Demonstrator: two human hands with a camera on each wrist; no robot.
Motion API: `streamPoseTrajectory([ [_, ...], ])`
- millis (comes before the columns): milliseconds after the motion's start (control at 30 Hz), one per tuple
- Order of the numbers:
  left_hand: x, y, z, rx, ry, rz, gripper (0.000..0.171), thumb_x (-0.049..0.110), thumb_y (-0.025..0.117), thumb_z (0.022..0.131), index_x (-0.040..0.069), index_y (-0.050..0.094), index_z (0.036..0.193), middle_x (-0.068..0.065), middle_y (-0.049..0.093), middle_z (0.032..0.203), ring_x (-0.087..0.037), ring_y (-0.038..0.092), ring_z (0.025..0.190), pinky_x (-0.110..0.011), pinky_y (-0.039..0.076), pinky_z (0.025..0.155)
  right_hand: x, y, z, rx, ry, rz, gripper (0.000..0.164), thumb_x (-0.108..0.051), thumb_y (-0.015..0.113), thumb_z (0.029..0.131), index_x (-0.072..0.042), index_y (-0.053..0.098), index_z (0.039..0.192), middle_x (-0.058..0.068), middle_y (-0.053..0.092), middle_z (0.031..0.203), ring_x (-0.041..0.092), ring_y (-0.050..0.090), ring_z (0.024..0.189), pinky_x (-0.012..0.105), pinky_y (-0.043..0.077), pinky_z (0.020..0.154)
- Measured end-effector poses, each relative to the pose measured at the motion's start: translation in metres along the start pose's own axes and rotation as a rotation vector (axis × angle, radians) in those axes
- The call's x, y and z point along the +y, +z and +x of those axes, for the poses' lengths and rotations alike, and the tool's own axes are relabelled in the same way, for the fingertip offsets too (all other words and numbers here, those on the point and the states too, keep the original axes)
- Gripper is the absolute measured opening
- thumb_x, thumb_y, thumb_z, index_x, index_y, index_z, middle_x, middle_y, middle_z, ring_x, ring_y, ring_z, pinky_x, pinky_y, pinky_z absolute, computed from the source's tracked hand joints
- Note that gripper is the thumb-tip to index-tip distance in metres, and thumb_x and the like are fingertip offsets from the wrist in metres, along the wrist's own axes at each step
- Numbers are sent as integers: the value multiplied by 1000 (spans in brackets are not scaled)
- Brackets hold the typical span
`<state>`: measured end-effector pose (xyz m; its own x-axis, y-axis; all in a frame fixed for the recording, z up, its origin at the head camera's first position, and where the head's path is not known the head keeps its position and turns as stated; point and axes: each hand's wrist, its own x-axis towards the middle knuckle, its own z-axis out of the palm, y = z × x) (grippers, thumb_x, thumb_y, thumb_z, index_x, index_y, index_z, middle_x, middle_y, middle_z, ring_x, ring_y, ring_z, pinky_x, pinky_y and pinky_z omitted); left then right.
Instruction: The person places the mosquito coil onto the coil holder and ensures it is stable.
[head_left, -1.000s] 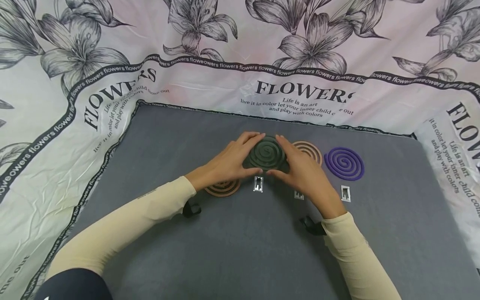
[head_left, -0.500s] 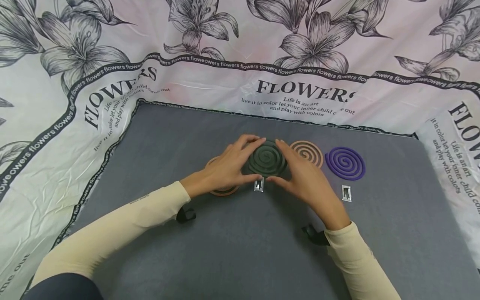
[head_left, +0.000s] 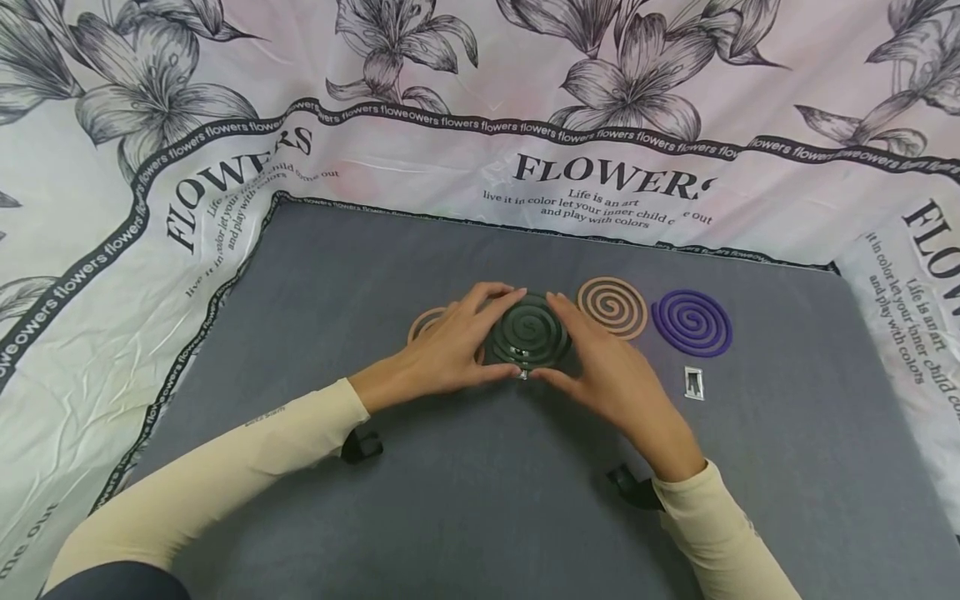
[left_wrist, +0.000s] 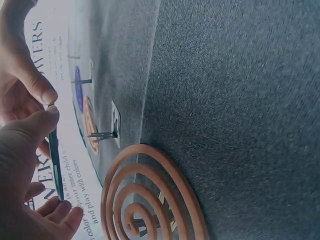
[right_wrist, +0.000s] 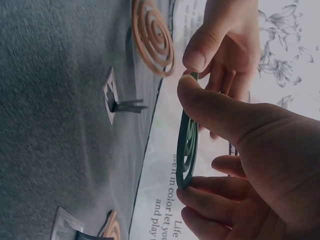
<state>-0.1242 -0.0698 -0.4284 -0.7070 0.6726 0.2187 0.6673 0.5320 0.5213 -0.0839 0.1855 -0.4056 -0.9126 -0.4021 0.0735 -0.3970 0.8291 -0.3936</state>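
A dark green mosquito coil [head_left: 527,329] is held between both hands above the grey tabletop. My left hand [head_left: 453,337] pinches its left edge, thumb nearest me and fingers at the far rim. My right hand [head_left: 611,358] grips the right edge the same way, and the two thumbs almost meet in the right wrist view. Beneath the coil, a small metal stand [head_left: 523,375] shows partly through its rings; its upright prongs appear in the right wrist view [right_wrist: 129,106]. A brown coil [head_left: 425,323], partly behind my left hand, lies over another metal stand.
Farther back are a tan coil [head_left: 612,308] and a purple coil [head_left: 692,322] to the right. A metal stand [head_left: 693,383] lies in front of the purple one. Flower-printed cloth [head_left: 450,167] borders the tabletop at the back and sides.
Both hands have brought the green coil toward me, and it now overlaps the middle metal stand. More of the tan coil shows; the stand in front of it has become hidden by my right hand.
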Motion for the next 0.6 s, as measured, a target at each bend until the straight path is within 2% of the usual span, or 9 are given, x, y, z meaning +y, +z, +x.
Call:
streamPoseTrajectory([
  [100,0,0,-3,-1,-2,5,100,47,84,91,12,30,168,-13,35,161,-19,55,124,-50,43,109,-2,2,-1,3,-5,-2,101,-42,90,86,-19,34,167,12,44,166,42,67,121,61,56,90],
  [167,0,0,-5,2,-1,6,100,47,84,91,12,30,168,-13,35,161,-19,56,121,-49,44,108,-3,3,-2,6,-7,-4,101,-42,90,86,-18,34,167,13,44,165,42,66,123,61,56,91],
  [333,0,3,-9,1,0,-5,100,47,84,90,10,31,167,-15,36,159,-25,52,132,-48,44,111,-5,7,-5,3,-15,-6,100,-42,90,86,-16,36,166,14,45,165,43,65,124,62,55,92],
  [600,-1,7,-14,-15,0,-8,99,47,84,90,8,33,166,-15,37,158,-23,54,127,-45,46,109,-4,14,-9,-8,-17,-11,100,-42,90,85,-16,36,166,16,48,162,44,65,124,62,56,90],
])
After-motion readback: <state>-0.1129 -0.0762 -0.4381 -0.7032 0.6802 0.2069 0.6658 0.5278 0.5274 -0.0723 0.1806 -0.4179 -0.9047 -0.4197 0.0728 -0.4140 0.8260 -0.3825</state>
